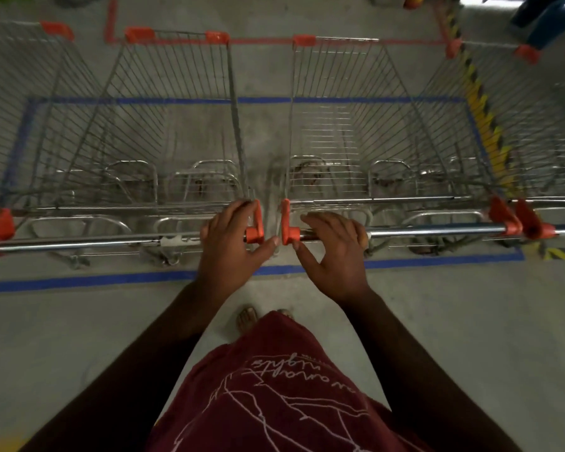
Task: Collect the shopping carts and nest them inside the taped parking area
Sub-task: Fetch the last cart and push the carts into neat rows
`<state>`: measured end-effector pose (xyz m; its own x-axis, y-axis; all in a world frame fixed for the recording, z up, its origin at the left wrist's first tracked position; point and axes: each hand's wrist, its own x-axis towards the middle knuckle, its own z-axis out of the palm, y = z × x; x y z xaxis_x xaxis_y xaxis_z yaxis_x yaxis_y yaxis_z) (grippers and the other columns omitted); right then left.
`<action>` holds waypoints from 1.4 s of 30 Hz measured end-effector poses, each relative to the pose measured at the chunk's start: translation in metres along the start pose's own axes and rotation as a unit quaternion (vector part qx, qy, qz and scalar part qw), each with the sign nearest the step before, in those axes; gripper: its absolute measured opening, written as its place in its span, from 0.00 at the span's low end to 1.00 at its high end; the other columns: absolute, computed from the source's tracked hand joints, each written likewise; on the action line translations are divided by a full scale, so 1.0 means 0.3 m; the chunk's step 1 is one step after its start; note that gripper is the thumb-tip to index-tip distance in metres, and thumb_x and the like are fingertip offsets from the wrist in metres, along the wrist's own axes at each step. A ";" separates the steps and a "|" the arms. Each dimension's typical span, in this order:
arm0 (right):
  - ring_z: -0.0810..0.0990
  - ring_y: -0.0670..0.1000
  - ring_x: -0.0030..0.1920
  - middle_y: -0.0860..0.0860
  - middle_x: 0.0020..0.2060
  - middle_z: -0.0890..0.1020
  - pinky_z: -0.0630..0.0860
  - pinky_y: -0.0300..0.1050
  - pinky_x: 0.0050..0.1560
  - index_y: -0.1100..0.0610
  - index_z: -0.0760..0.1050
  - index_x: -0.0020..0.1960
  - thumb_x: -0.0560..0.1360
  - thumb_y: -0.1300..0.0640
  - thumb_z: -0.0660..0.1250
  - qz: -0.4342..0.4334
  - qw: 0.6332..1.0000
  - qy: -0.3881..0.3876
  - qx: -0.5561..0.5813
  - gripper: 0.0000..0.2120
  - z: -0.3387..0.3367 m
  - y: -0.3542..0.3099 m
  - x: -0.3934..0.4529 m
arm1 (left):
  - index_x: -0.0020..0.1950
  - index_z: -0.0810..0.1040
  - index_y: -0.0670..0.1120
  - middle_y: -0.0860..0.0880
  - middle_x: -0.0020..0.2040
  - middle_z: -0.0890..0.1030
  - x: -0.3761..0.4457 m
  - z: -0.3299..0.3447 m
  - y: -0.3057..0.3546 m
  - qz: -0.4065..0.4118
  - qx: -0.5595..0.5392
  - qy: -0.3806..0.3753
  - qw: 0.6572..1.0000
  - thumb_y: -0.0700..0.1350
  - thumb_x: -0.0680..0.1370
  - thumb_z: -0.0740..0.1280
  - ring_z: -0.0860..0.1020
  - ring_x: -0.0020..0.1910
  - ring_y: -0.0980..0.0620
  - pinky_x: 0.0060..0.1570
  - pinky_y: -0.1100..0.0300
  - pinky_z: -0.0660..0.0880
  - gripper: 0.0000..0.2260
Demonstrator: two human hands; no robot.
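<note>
- concrete floor (79, 321) fills the view, with a blue tape rectangle (85, 282) marking the parking area; a red tape outline (111, 21) and a yellow-black hazard strip (483, 109) lie beyond it.
- left cart (163, 125) and right cart (356, 125) stand side by side inside the blue rectangle, baskets pointing away from the person, a narrow gap between them. handles sit near the front tape edge, wheels look just inside the line.
- more carts at far left (13, 93) and far right (535, 125), partly cut off; the row looks parallel, not nested yet as far as i can tell.
- person's maroon shirt (274, 402) and a sandalled foot (247, 319) at bottom, standing just outside the tape.
- left hand (232, 243) rests on the right end of the left cart's handle bar (95, 244), fingers draped over near the orange end cap (255, 233); grip loose, thumb apart, not clamped.
- right hand (333, 246) lies over the left end of the right cart's handle bar (437, 230), fingers curled over, thumb free; partly closed, not tight.
- one hand per cart probably lets both be steered or squared up together.
- judgement: carts collected, nesting remains.
</note>
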<state>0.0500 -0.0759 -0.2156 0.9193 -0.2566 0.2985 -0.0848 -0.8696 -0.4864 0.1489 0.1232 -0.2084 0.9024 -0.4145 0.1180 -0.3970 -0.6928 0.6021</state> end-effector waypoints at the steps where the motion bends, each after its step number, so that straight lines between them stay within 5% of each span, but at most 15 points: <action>1: 0.76 0.51 0.69 0.46 0.66 0.81 0.59 0.51 0.73 0.50 0.80 0.68 0.79 0.41 0.68 0.005 1.000 0.005 0.004 0.21 -0.016 -0.006 -0.009 | 0.75 0.71 0.51 0.52 0.73 0.72 0.000 -0.001 0.011 0.008 -0.013 0.001 1.000 0.63 0.73 0.69 0.70 0.73 0.49 0.70 0.44 0.62 0.33; 5: 0.76 0.51 0.69 0.46 0.66 0.81 0.60 0.48 0.72 0.51 0.79 0.69 0.79 0.47 0.71 0.029 0.999 0.019 0.018 0.20 -0.093 0.011 -0.057 | 0.74 0.72 0.51 0.52 0.72 0.73 0.003 0.017 0.091 0.062 -0.038 -0.022 0.997 0.57 0.76 0.68 0.70 0.73 0.46 0.69 0.39 0.65 0.27; 12: 0.80 0.52 0.66 0.47 0.64 0.83 0.74 0.64 0.62 0.52 0.79 0.68 0.81 0.51 0.70 0.084 0.991 0.059 0.085 0.17 -0.244 0.180 -0.132 | 0.66 0.80 0.51 0.56 0.62 0.81 0.014 0.105 0.351 0.165 -0.109 -0.066 0.978 0.53 0.78 0.72 0.79 0.61 0.57 0.80 0.48 0.44 0.18; 13: 0.80 0.53 0.65 0.47 0.63 0.83 0.75 0.64 0.61 0.53 0.79 0.68 0.81 0.52 0.70 0.085 0.990 0.064 0.094 0.16 -0.266 0.214 -0.143 | 0.65 0.80 0.50 0.56 0.61 0.82 0.016 0.127 0.397 0.172 -0.117 -0.066 0.976 0.52 0.78 0.73 0.80 0.59 0.58 0.80 0.51 0.45 0.17; 16: 0.81 0.52 0.64 0.47 0.62 0.83 0.75 0.63 0.61 0.53 0.80 0.68 0.82 0.51 0.69 0.087 0.988 0.071 0.106 0.16 -0.352 0.331 -0.174 | 0.65 0.80 0.47 0.55 0.61 0.83 0.029 0.214 0.544 0.171 -0.181 -0.092 0.964 0.49 0.78 0.74 0.79 0.61 0.59 0.68 0.56 0.71 0.17; 23: 0.80 0.50 0.65 0.49 0.63 0.83 0.76 0.58 0.63 0.57 0.80 0.67 0.81 0.55 0.70 0.079 0.984 0.081 0.140 0.16 -0.611 0.740 -0.296 | 0.65 0.80 0.45 0.54 0.61 0.82 0.002 0.561 0.911 0.139 -0.195 -0.084 0.967 0.49 0.78 0.71 0.79 0.62 0.59 0.63 0.54 0.75 0.17; 29: 0.80 0.55 0.65 0.50 0.64 0.83 0.75 0.62 0.63 0.55 0.78 0.69 0.80 0.54 0.69 0.075 0.990 0.088 0.086 0.18 -0.838 1.081 -0.332 | 0.64 0.81 0.48 0.54 0.60 0.84 -0.022 0.757 1.173 0.122 -0.158 -0.068 0.978 0.54 0.77 0.71 0.81 0.61 0.55 0.63 0.48 0.75 0.18; 35: 0.60 0.61 0.82 0.51 0.79 0.69 0.57 0.65 0.76 0.52 0.70 0.77 0.72 0.45 0.65 0.106 0.989 -0.038 -0.092 0.34 -0.865 1.292 -0.260 | 0.65 0.79 0.53 0.57 0.64 0.81 0.015 0.850 1.247 0.100 -0.092 -0.063 0.989 0.54 0.76 0.70 0.78 0.65 0.57 0.74 0.43 0.59 0.18; 38: 0.76 0.61 0.70 0.52 0.65 0.81 0.61 0.66 0.75 0.52 0.79 0.66 0.72 0.40 0.67 0.076 0.993 -0.004 -0.086 0.26 -0.843 1.355 -0.202 | 0.65 0.78 0.55 0.58 0.64 0.80 0.048 0.892 1.268 0.078 -0.029 -0.071 0.994 0.61 0.76 0.67 0.77 0.66 0.57 0.74 0.43 0.57 0.20; 42: 0.84 0.51 0.55 0.44 0.48 0.86 0.64 0.51 0.66 0.45 0.85 0.51 0.71 0.26 0.65 0.070 0.995 -0.025 -0.060 0.25 -0.861 1.411 -0.092 | 0.64 0.78 0.58 0.60 0.59 0.82 0.099 0.945 1.304 0.022 0.022 -0.059 0.998 0.66 0.76 0.66 0.76 0.65 0.56 0.71 0.47 0.54 0.20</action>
<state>-0.1107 -0.5458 -0.2175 0.9126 -0.3607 0.1923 -0.2563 -0.8714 -0.4183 -0.0272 -0.3274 -0.1933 0.8588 -0.5101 0.0480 -0.4451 -0.6962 0.5632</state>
